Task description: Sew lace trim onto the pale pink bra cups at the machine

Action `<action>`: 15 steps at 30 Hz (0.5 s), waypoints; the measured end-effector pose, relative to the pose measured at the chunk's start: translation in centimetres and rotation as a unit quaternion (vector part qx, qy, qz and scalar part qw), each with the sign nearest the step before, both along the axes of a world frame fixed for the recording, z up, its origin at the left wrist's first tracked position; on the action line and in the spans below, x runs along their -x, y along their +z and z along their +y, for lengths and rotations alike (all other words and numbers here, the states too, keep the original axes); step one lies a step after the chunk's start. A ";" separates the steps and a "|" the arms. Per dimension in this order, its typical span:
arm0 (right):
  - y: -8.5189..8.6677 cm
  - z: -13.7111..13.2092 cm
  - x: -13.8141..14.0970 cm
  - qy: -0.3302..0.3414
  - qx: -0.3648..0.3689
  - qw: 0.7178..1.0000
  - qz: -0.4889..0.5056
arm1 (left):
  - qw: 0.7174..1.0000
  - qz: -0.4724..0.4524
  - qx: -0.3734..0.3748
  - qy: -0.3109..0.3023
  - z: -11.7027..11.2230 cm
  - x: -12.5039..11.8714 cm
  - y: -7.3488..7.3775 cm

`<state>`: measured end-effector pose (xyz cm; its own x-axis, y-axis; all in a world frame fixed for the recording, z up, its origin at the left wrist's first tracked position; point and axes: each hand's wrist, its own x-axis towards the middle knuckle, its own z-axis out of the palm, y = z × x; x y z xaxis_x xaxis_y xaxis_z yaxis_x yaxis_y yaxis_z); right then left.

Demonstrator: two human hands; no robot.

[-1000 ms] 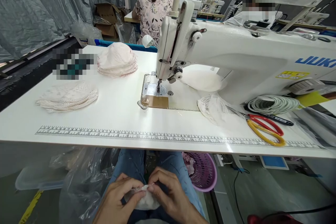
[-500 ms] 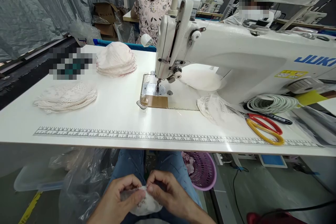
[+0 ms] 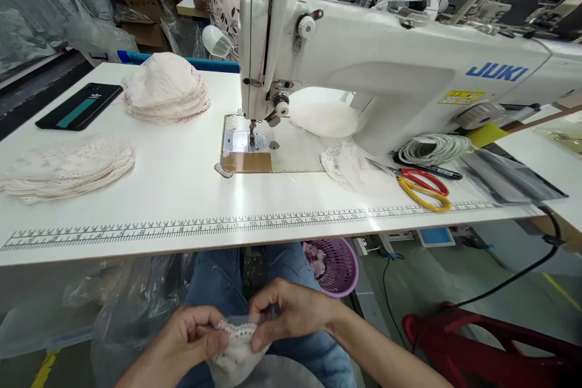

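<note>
Over my lap, below the table edge, a small white piece of lace-edged fabric (image 3: 237,351) is stretched between my two hands. My left hand (image 3: 193,339) pinches its left side with thumb and fingers. Its right edge is gripped by my right hand (image 3: 279,315), thumb in front and fingers behind. The scalloped, holed border faces up between the thumbs. Parts of the fabric are hidden by my fingers. Above them stands a white sewing machine (image 3: 386,66), its presser foot (image 3: 251,133) over the metal plate, with no fabric under it that I can see.
On the table (image 3: 182,194) lie a lace stack (image 3: 73,167), a pile of white cups (image 3: 166,88), a phone (image 3: 79,107), lace fabric (image 3: 350,167), scissors (image 3: 425,191) and coiled cord (image 3: 434,150). A purple basket (image 3: 339,267) and red stool (image 3: 491,339) stand below. People sit beyond.
My view has turned to the right, showing more of the red stool. My hands have drawn slightly apart, and the fabric's lace border now shows more between them.
</note>
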<state>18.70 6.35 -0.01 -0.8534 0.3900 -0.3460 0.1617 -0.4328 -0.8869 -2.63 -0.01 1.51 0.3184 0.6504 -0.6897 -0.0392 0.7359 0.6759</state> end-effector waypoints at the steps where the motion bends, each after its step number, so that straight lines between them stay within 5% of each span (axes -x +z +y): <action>1: 0.0 0.2 -0.3 0.005 -0.008 1.000 0.007 | 1.000 0.000 0.006 0.010 0.1 0.2 0.2; 10: 0.8 0.2 -0.7 -0.009 -0.038 0.998 0.053 | 0.998 -0.061 0.015 -0.029 1.3 1.1 1.6; 15: 2.2 0.7 -1.1 0.026 -0.067 0.996 0.061 | 0.997 -0.011 -0.064 -0.038 2.4 2.0 2.9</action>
